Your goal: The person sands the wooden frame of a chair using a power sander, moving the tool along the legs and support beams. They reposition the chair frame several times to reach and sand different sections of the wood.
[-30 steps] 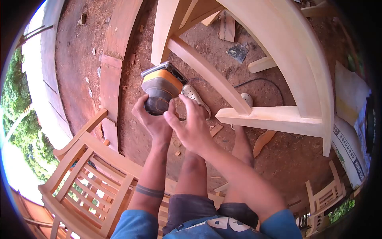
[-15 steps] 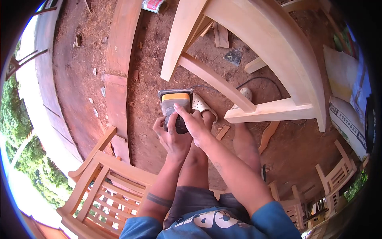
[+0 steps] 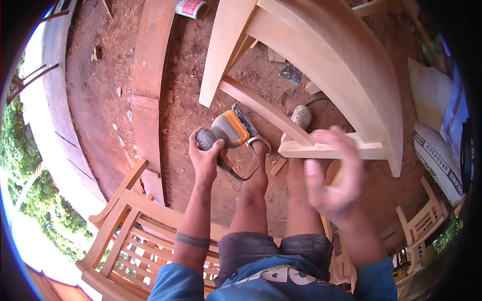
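Note:
My left hand (image 3: 203, 158) is wrapped round the dark rounded end of an orange and grey power sander (image 3: 230, 129), whose flat pad faces up and to the right. A black cord loops from the sander over my leg. My right hand (image 3: 335, 173) is raised at the right, blurred, its fingers curled but apart with nothing between them. Beyond it stands a large pale wooden frame (image 3: 321, 60) with a curved panel, and a wooden crossbar (image 3: 266, 109) slants between its legs.
A slatted wooden bench (image 3: 145, 220) is at the lower left, with more wooden chairs (image 3: 424, 223) at the lower right. Printed sacks (image 3: 437, 160) lie at the right edge. A tin can (image 3: 192, 8) is at the top, beside a long reddish board (image 3: 148, 75).
My right hand has let go of the sander and moved right and up. The sander has turned in my left hand, its pad now facing right. The view has shifted slightly.

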`<state>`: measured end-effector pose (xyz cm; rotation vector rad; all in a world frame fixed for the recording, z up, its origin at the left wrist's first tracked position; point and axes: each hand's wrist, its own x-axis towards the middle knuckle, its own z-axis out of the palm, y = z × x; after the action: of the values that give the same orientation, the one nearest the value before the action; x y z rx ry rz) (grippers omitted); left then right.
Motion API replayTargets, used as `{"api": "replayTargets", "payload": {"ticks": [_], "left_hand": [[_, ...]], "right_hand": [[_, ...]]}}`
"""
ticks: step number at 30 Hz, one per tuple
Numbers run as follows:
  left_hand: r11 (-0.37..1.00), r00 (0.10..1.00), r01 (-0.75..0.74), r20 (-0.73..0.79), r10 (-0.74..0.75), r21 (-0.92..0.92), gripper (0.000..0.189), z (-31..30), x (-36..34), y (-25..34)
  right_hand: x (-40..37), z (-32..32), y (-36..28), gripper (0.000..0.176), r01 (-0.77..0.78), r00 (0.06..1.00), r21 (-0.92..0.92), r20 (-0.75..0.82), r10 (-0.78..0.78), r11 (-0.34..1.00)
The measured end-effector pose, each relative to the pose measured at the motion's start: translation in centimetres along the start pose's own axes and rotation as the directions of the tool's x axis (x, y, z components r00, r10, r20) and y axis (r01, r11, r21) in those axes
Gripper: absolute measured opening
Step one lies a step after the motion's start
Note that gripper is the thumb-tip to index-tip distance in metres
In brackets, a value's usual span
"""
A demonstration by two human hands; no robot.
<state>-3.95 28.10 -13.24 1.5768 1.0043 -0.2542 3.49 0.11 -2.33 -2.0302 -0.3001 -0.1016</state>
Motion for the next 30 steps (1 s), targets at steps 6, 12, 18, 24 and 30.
{"api": "replayTargets", "payload": {"ticks": [6, 12, 18, 24, 30], "left_hand": [[0.979, 0.995, -0.083, -0.073, 0.070, -0.186, 0.067, 2.2, 1.4, -1.6], [0.969, 0.975, -0.172, -0.169, 0.142, -0.175, 0.066, 3.1, 2.2, -1.3], [0.961, 0.968, -0.182, -0.210, 0.137, -0.211, 0.065, 3.8, 2.3, -1.1], [0.969, 0.965, -0.166, -0.232, 0.121, -0.185, 0.063, 4.2, 1.8, -0.1], [0.969, 0.962, -0.196, -0.221, 0.160, -0.153, 0.064, 4.3, 2.0, 0.4]], "right_hand": [[8.2, -6.0, 3.6, 0.061, -0.003, 0.992, -0.421, 0.113, 0.055, 0.907], [10.3, -3.2, 6.2, 0.068, -0.026, 0.957, -0.513, 0.235, 0.170, 0.858], [10.3, -3.4, 6.4, 0.066, -0.003, 0.955, -0.527, 0.252, 0.159, 0.850], [10.4, -3.4, 6.2, 0.065, -0.040, 0.942, -0.519, 0.266, 0.206, 0.854], [10.5, -3.3, 6.0, 0.064, -0.035, 0.949, -0.518, 0.251, 0.192, 0.854]]}}
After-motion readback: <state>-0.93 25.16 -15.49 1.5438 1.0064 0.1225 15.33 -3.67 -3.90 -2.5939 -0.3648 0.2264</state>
